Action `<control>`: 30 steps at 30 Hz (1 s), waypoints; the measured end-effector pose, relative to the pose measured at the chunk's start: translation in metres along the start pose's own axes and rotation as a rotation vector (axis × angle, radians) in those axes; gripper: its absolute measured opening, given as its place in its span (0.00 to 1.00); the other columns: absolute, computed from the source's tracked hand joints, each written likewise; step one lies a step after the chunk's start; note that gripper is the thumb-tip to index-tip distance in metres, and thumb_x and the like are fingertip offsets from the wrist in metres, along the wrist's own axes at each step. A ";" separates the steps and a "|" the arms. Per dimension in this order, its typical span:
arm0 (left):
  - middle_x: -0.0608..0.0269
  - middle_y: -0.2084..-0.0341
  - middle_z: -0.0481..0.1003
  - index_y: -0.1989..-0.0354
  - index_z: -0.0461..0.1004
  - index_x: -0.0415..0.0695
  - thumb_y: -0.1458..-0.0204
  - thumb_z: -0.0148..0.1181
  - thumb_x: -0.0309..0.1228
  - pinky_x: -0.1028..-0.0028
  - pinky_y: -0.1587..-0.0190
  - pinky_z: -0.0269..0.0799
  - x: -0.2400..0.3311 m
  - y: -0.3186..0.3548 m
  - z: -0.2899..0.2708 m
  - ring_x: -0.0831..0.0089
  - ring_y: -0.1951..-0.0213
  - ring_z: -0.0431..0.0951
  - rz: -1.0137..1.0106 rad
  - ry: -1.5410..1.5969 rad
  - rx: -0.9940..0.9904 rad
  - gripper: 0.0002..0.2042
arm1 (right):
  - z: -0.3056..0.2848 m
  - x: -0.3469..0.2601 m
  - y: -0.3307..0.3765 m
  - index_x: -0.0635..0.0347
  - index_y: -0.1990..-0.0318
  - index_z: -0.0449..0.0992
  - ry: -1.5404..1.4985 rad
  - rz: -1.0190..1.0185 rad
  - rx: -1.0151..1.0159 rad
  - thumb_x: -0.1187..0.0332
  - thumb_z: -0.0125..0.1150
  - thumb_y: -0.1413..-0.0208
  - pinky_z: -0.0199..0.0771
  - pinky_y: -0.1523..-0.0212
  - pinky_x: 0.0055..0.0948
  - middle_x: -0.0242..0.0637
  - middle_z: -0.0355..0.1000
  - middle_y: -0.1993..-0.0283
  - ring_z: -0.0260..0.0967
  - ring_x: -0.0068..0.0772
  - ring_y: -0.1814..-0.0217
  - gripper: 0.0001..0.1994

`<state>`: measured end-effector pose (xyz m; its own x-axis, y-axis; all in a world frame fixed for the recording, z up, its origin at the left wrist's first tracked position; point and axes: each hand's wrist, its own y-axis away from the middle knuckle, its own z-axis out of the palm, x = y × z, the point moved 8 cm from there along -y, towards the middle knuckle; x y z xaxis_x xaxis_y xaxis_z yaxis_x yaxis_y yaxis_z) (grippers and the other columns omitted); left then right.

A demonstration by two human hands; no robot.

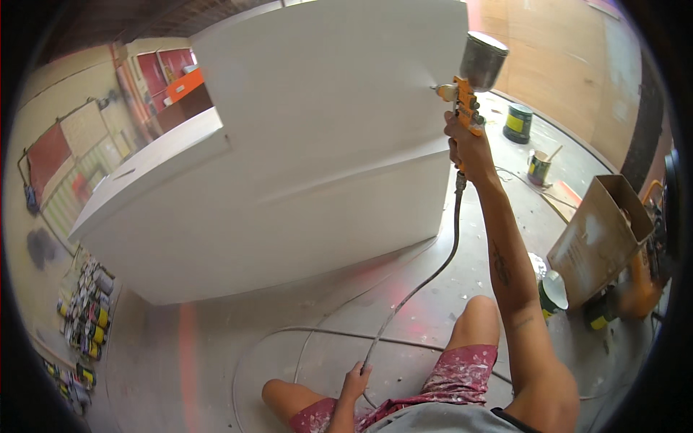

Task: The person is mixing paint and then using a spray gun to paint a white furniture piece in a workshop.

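Observation:
My right hand (471,148) is raised at the end of an outstretched arm, wrapped round the handle of an orange spray gun (465,108) with a metal cup on top. Its nozzle points left at the large white panel unit (325,123), and a faint mist shows just off the tip. From the base of the handle a dark air hose (451,249) hangs and curves down toward me. Low in front of my body, my left hand (356,379) is closed round that hose. The white unit has a tall part on the right and a lower ledge on the left.
Hose loops (289,330) lie on the grey floor by my legs. To the right are a cardboard box (595,238), an open can (552,292), a can with a stick (538,169) and a dark paint tin (517,124). Several cans (90,310) line the left wall.

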<state>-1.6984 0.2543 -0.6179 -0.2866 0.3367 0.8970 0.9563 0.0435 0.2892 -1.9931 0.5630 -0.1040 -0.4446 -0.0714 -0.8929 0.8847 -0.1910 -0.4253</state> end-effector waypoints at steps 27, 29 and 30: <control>0.51 0.80 0.74 0.58 0.72 0.41 0.35 0.54 0.45 0.62 0.74 0.75 -0.008 0.003 -0.015 0.60 0.79 0.79 0.000 0.018 0.061 0.17 | 0.180 0.045 0.072 0.52 0.65 0.69 -0.343 0.310 -0.676 0.62 0.61 0.38 0.49 0.87 0.20 0.20 0.59 0.76 0.49 0.12 0.86 0.08; 0.53 0.80 0.73 0.58 0.72 0.41 0.36 0.55 0.45 0.62 0.75 0.76 -0.006 0.004 -0.014 0.62 0.79 0.78 0.008 0.016 0.050 0.17 | 0.165 0.045 0.067 0.52 0.65 0.69 -0.338 0.287 -0.630 0.61 0.61 0.38 0.49 0.87 0.20 0.21 0.59 0.76 0.49 0.12 0.86 0.09; 0.53 0.80 0.73 0.58 0.72 0.41 0.36 0.55 0.45 0.62 0.75 0.76 -0.004 0.004 -0.013 0.62 0.79 0.78 0.009 0.015 0.044 0.17 | 0.154 0.045 0.062 0.52 0.64 0.69 -0.333 0.263 -0.579 0.60 0.61 0.37 0.49 0.87 0.20 0.21 0.59 0.76 0.49 0.11 0.86 0.10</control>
<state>-1.6945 0.2404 -0.6164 -0.2788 0.3227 0.9045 0.9603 0.0819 0.2667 -1.9792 0.3973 -0.1476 -0.1438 -0.3562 -0.9233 0.8599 0.4169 -0.2947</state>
